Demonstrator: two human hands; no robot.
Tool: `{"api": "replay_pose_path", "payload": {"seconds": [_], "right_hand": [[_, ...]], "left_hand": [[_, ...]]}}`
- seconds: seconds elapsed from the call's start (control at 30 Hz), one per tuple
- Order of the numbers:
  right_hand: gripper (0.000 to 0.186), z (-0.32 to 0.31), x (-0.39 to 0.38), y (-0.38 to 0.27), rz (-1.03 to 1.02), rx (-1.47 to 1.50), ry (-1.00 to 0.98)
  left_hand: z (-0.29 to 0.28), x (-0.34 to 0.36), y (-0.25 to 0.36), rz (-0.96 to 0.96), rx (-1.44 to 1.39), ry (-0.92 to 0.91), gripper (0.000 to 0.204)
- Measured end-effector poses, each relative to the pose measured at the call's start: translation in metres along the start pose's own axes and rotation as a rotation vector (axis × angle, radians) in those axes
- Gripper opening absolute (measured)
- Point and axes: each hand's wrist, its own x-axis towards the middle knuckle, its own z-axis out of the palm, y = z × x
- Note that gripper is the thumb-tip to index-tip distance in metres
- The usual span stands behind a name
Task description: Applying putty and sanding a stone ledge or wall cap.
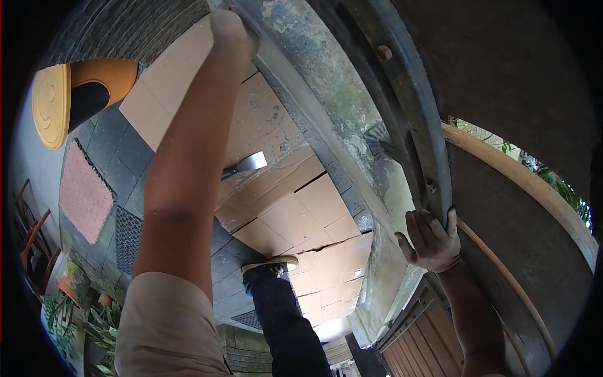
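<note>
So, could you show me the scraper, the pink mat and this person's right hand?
Scraper [252,162]: head view, on its pale metal blade.
Pink mat [86,193]: head view, on the middle of its surface.
Right hand [435,247]: head view, on the middle of the hand.

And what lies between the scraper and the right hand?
In the head view, from the scraper: cardboard, a narrow strip of dark floor tiles, then mottled masonry up to the right hand.

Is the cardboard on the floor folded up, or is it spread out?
Spread out: the cardboard lies in wide, flat pieces over the dark tiles, its creases opened out.
</note>
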Motion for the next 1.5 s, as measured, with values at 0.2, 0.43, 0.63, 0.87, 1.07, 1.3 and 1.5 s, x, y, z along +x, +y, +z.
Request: {"api": "replay_pose_path", "payload": {"seconds": [0.2,0.43,0.63,0.87,1.07,1.3,1.5], "right_hand": [[0.036,-0.006,0.0,0.001,-0.025,-0.02,-0.027],[0.035,0.002,-0.001,-0.004,0.015,-0.028,0.01],[0.033,-0.001,-0.001,0.002,-0.004,-0.058,-0.024],[0.032,0.0,0.001,-0.006,0.044,-0.005,0.018],[0.028,0.002,-0.002,-0.008,0.082,0.019,0.023],[0.026,-0.003,0.001,-0.005,0.088,0.013,0.034],[0.028,-0.001,0.005,-0.009,0.07,0.022,0.062]], "left_hand": [[-0.049,-0.071,-0.142,-0.061,-0.097,0.09,0.054],[-0.081,0.097,0.001,0.055,0.772,-0.132,0.041],[0.005,-0.015,-0.001,0.054,0.207,0.138,0.047],[-0.048,-0.122,-0.174,-0.271,-0.127,0.145,0.063],[-0.058,0.035,-0.038,-0.06,0.174,-0.021,0.052],[0.041,-0.032,0.025,0.268,0.419,0.01,0.047],[0.048,-0.115,-0.012,1.297,1.963,0.084,0.05]]}}
